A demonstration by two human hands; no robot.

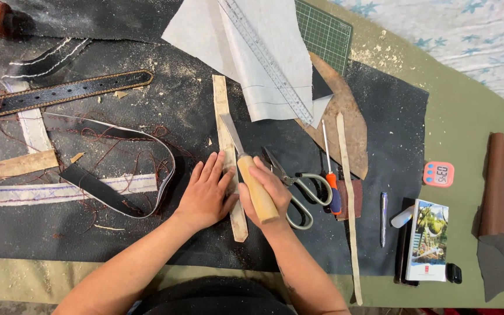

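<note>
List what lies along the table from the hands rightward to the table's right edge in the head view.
left hand → right hand gripping a wooden-handled blade → scissors → orange-handled screwdriver → long pale strip → pen → booklet → brown leather roll

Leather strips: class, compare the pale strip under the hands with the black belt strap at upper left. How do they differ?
The pale strip is tan, plain and runs up the table; the black belt strap is dark, stitched, punched and lies crosswise. The left hand presses the strip; nothing touches the strap. Both are long and narrow.
</note>
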